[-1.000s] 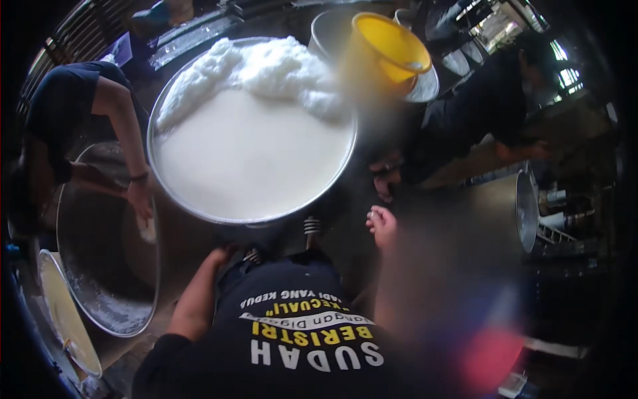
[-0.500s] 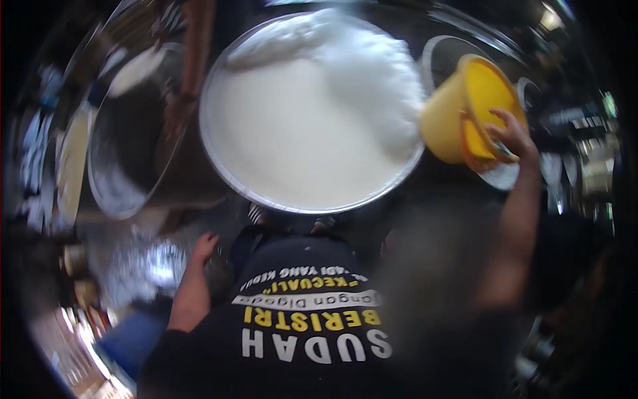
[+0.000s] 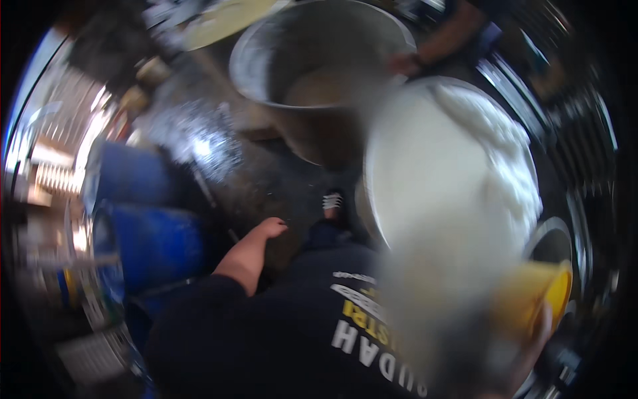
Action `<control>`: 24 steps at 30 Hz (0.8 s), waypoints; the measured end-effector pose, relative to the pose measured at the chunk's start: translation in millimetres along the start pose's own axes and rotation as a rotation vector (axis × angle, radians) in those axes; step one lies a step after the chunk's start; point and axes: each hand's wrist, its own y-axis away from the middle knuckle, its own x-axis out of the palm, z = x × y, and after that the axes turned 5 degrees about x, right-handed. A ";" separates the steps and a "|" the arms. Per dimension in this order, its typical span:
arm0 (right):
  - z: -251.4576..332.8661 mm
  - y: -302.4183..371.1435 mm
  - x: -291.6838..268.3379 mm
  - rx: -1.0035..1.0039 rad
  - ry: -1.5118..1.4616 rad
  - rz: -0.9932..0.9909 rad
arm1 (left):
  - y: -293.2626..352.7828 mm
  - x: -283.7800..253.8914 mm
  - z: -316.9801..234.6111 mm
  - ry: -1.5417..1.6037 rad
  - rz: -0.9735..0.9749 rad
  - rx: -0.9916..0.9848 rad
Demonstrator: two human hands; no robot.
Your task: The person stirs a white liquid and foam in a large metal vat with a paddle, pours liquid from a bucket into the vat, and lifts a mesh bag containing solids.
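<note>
My right hand (image 3: 543,324) is at the lower right, gripping a yellow bucket (image 3: 525,292) by its rim or handle; blur hides which. The bucket is tilted beside a wide round vat (image 3: 373,199) of creamy white liquid (image 3: 432,173), with thick white foam (image 3: 515,159) along the far right side. My left hand (image 3: 272,227) hangs low over the floor at the end of a bent arm. Its fingers look loosely curled, and nothing shows in them. A smeared patch covers the vat's near side and part of my dark printed shirt.
Another person's hand (image 3: 403,64) is at the rim of a large metal pot (image 3: 252,83) ahead, which has a little in its bottom. Blue drums (image 3: 159,243) stand to the left. The dark floor (image 3: 219,133) looks wet. A pale yellow round lid (image 3: 226,23) is at the top.
My view has swung left, so the vat and yellow bucket now appear farther right and lower. The blue drums and metal pot show more. My right hand still has the bucket.
</note>
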 end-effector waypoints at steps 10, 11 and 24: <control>-47.5 16.6 -33.8 0.195 0.176 -0.224 | -56.9 -33.8 -30.1 -0.048 -0.088 0.055; -60.1 32.0 -39.0 0.227 0.214 -0.238 | -62.3 -45.1 -61.0 0.048 -0.120 0.065; 18.1 117.7 -109.8 0.236 0.192 -0.203 | -157.5 -68.2 -109.7 -0.031 0.089 0.195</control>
